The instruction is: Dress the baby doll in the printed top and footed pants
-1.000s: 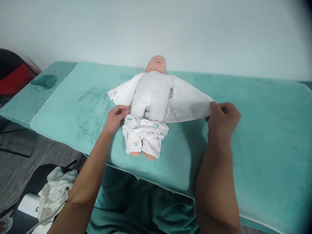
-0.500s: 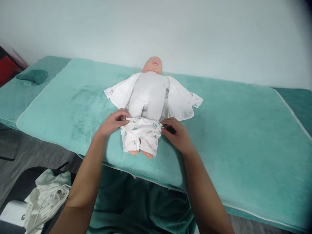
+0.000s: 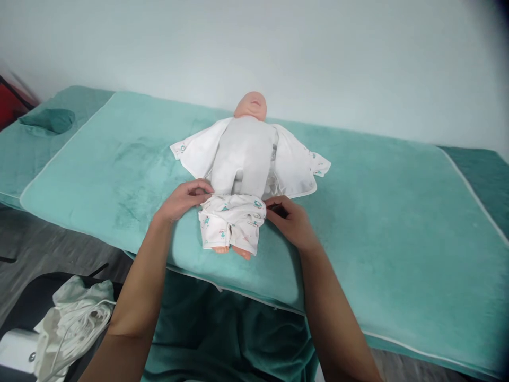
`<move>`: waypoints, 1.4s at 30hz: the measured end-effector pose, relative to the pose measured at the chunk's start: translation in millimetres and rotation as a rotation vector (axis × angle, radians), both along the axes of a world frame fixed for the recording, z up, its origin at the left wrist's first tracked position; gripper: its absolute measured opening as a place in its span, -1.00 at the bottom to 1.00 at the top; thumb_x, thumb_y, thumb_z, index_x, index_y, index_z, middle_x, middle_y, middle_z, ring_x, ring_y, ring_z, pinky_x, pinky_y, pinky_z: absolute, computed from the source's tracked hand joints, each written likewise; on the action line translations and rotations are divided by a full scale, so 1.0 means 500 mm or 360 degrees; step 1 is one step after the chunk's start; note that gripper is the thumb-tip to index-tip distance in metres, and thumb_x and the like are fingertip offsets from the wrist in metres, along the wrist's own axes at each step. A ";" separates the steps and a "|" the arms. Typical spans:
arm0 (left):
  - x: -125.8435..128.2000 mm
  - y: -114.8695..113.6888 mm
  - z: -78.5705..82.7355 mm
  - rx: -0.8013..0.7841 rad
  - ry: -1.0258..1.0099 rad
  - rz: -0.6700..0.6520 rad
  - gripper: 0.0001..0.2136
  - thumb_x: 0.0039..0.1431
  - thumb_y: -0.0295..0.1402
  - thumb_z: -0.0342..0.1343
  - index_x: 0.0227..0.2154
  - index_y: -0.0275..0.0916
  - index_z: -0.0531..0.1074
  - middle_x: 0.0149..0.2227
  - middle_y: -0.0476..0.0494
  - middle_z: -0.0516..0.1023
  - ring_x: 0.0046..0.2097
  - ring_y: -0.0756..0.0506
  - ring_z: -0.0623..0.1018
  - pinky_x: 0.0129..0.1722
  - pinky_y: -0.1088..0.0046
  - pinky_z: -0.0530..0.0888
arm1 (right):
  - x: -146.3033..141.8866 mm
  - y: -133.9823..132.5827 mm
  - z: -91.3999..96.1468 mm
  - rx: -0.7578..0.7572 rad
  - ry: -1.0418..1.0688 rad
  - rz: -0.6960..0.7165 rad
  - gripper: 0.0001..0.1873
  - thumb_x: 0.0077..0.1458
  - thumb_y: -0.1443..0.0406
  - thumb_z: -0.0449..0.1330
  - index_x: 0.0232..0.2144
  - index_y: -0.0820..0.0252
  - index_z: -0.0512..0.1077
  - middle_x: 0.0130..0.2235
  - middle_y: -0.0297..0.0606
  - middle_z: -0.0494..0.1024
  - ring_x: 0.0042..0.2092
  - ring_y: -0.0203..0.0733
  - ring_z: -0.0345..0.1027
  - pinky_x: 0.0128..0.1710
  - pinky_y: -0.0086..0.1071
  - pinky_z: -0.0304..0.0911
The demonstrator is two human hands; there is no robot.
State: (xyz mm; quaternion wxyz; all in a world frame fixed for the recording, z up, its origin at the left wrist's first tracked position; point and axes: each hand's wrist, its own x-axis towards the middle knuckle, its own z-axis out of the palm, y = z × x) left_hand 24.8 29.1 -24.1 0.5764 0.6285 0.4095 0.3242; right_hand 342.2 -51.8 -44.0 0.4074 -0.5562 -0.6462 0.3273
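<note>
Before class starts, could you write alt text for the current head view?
Left hand and right hand touch opposite sides of printed pants, low on a doll lying on a green bed. Its white shirt is spread open; bare feet show below.

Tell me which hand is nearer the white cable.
Left. The left hand, at the left edge of the trousers, is beyond and right of the cable; the right hand, at their right edge, lies farther right.

A single head-worn camera faces forward and down from near the bed, the wall beyond.
</note>
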 end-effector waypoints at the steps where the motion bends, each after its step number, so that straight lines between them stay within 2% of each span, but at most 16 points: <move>1: -0.004 0.000 0.001 -0.0054 -0.0010 -0.0037 -0.76 0.09 -0.21 0.36 -0.20 -0.16 0.60 -0.37 -0.02 0.45 -0.37 0.00 0.38 -0.36 0.47 0.30 | 0.001 0.000 -0.001 -0.0021 0.0001 0.0001 -0.79 0.19 0.10 0.30 -0.21 0.07 0.52 -0.28 -0.32 0.63 -0.31 -0.21 0.44 -0.26 -0.28 0.34; 4: -0.011 0.002 0.005 -0.0091 -0.0046 -0.0119 -0.75 0.03 -0.24 0.40 -0.22 -0.16 0.62 -0.21 -0.08 0.49 -0.28 -0.02 0.46 -0.27 0.47 0.41 | 0.003 0.001 -0.004 -0.0078 0.0030 0.0012 -0.75 0.17 0.08 0.32 -0.22 0.08 0.52 -0.28 -0.31 0.63 -0.30 -0.20 0.45 -0.26 -0.27 0.36; 7: -0.011 0.003 0.008 -0.0104 -0.0105 -0.0203 -0.79 0.01 -0.25 0.42 -0.29 -0.19 0.63 -0.08 -0.12 0.45 -0.24 0.00 0.48 -0.23 0.47 0.45 | 0.004 0.004 -0.007 -0.0112 0.0075 0.0007 -0.75 0.17 0.08 0.32 -0.22 0.09 0.49 -0.26 -0.29 0.63 -0.28 -0.18 0.47 -0.23 -0.26 0.38; 12: -0.008 0.002 0.004 -0.0095 -0.0148 -0.0202 -0.84 0.04 -0.28 0.40 -0.38 -0.22 0.59 -0.13 -0.08 0.43 -0.24 0.02 0.46 -0.21 0.49 0.43 | 0.003 0.008 -0.006 -0.0088 0.0079 0.0010 -0.79 0.23 0.10 0.25 -0.24 0.10 0.48 -0.29 -0.30 0.61 -0.30 -0.19 0.45 -0.24 -0.27 0.35; 20: -0.003 -0.004 -0.009 0.0093 -0.0171 -0.0049 -0.84 0.07 -0.27 0.38 -0.36 -0.21 0.56 -0.17 -0.10 0.48 -0.21 -0.02 0.46 -0.20 0.46 0.40 | 0.006 0.008 -0.001 -0.0087 -0.0037 0.0113 -0.79 0.21 0.10 0.27 -0.20 0.08 0.52 -0.28 -0.29 0.62 -0.27 -0.14 0.46 -0.22 -0.23 0.37; 23: -0.002 -0.005 -0.014 0.0141 -0.0176 -0.0034 -0.84 0.08 -0.28 0.38 -0.37 -0.20 0.55 -0.17 -0.11 0.50 -0.22 -0.02 0.47 -0.21 0.45 0.40 | 0.006 0.010 0.007 0.0073 -0.0112 0.0214 -0.84 0.23 0.13 0.26 -0.25 0.06 0.52 -0.22 -0.26 0.63 -0.18 -0.11 0.48 -0.11 -0.16 0.37; 25: 0.000 -0.006 -0.014 0.0208 -0.0170 0.0011 -0.87 0.10 -0.29 0.36 -0.37 -0.20 0.54 -0.08 -0.14 0.51 -0.14 -0.05 0.51 -0.16 0.43 0.42 | 0.005 0.013 0.011 0.0258 -0.0164 0.0289 -0.89 0.23 0.17 0.27 -0.30 0.05 0.49 -0.19 -0.25 0.62 -0.11 -0.09 0.47 -0.02 -0.11 0.35; 28: 0.010 -0.007 -0.010 0.0319 -0.0184 0.0127 -0.88 0.13 -0.31 0.32 -0.35 -0.19 0.50 0.21 -0.22 0.45 0.19 -0.16 0.47 0.11 0.33 0.40 | 0.002 0.015 0.010 0.0417 -0.0196 0.0305 -0.93 0.24 0.23 0.26 -0.31 0.05 0.45 -0.18 -0.23 0.59 -0.10 -0.09 0.46 -0.03 -0.11 0.36; 30: 0.022 -0.007 -0.006 0.0308 -0.0204 0.0167 -0.88 0.17 -0.30 0.28 -0.32 -0.19 0.46 0.35 -0.22 0.34 0.35 -0.21 0.35 0.25 0.23 0.33 | -0.003 0.017 0.007 0.0477 -0.0207 0.0198 -0.96 0.24 0.25 0.24 -0.28 0.05 0.43 -0.10 -0.17 0.57 -0.07 -0.08 0.47 -0.03 -0.10 0.38; 32: 0.037 -0.003 -0.004 0.0266 -0.0232 0.0201 -0.87 0.22 -0.28 0.23 -0.30 -0.18 0.42 0.38 -0.22 0.32 0.36 -0.20 0.35 0.27 0.20 0.32 | -0.011 0.021 0.007 0.0569 -0.0219 0.0033 -0.98 0.24 0.28 0.21 -0.26 0.06 0.41 0.01 -0.09 0.54 0.03 -0.04 0.46 0.03 -0.05 0.38; 34: 0.053 0.007 -0.003 0.0244 -0.0266 0.0284 -0.87 0.27 -0.25 0.18 -0.27 -0.17 0.38 0.30 -0.23 0.42 0.25 -0.16 0.46 0.18 0.25 0.38 | -0.019 0.030 0.013 0.0654 -0.0219 -0.0099 -0.98 0.25 0.29 0.19 -0.25 0.06 0.38 0.10 -0.05 0.51 0.13 -0.01 0.44 0.09 0.00 0.36; 37: 0.073 0.043 -0.004 0.0301 -0.0245 0.0506 -0.86 0.30 -0.24 0.14 -0.22 -0.15 0.34 -0.06 -0.13 0.59 -0.10 -0.07 0.55 -0.08 0.39 0.43 | -0.028 0.057 0.032 0.0643 -0.0173 -0.0172 -0.96 0.28 0.26 0.16 -0.26 0.06 0.36 0.08 -0.07 0.55 0.10 -0.02 0.47 0.07 -0.03 0.38; 39: 0.084 0.082 -0.002 0.0393 -0.0141 0.0640 -0.86 0.29 -0.24 0.15 -0.22 -0.14 0.33 -0.33 0.00 0.51 -0.31 -0.02 0.47 -0.26 0.46 0.37 | -0.027 0.087 0.047 0.0543 -0.0105 -0.0247 -0.92 0.28 0.22 0.16 -0.28 0.06 0.35 -0.05 -0.14 0.61 -0.04 -0.06 0.51 -0.03 -0.11 0.41; 42: 0.102 0.147 -0.002 0.0496 -0.0029 0.0679 -0.85 0.29 -0.23 0.16 -0.21 -0.14 0.34 -0.47 0.09 0.33 -0.43 0.00 0.33 -0.39 0.49 0.26 | -0.018 0.146 0.058 0.0378 0.0023 -0.0472 -0.89 0.21 0.19 0.20 -0.31 0.05 0.35 -0.34 -0.33 0.55 -0.31 -0.17 0.41 -0.26 -0.26 0.35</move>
